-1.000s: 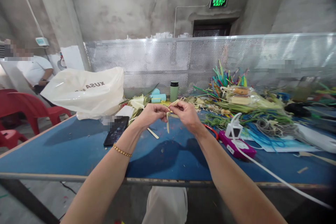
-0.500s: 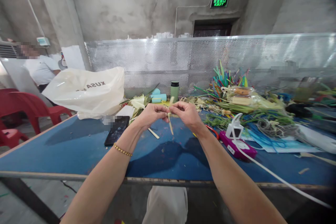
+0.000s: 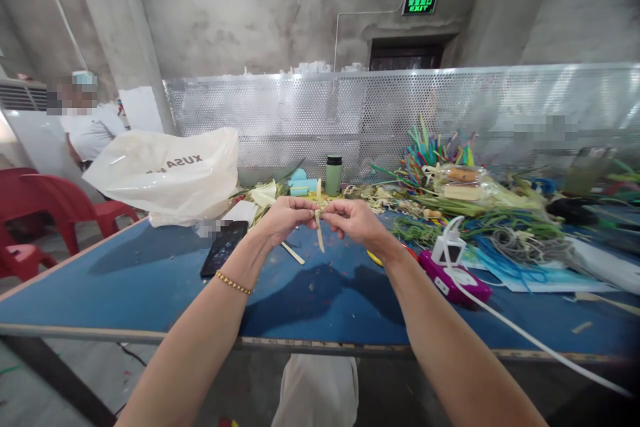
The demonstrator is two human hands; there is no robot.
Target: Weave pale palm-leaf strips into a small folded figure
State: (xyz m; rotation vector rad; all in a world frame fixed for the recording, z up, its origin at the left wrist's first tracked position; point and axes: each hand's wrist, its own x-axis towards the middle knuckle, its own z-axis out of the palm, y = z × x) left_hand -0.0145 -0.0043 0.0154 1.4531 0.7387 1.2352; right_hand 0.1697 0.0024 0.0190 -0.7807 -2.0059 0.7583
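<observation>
"Where's the pale strip (image 3: pixel 321 239)?"
"This side of the green flask (image 3: pixel 333 179), above the desk (image 3: pixel 313 320), between left hand (image 3: pixel 291 218) and right hand (image 3: pixel 353 219). Long axis up-and-down, crosswise to the fingers."
"Grip?"
"Left thumb and fingers pinched together on its middle. Right likewise, from the opposite side. Neither hand's nearer."

Left hand (image 3: pixel 289 219), right hand (image 3: pixel 354 219) bare; gold beaded bracelet (image 3: pixel 233 283) round left wrist (image 3: pixel 251 261); forearms (image 3: pixel 200 340) bare too; pale off-white lower garment (image 3: pixel 316 392)
</observation>
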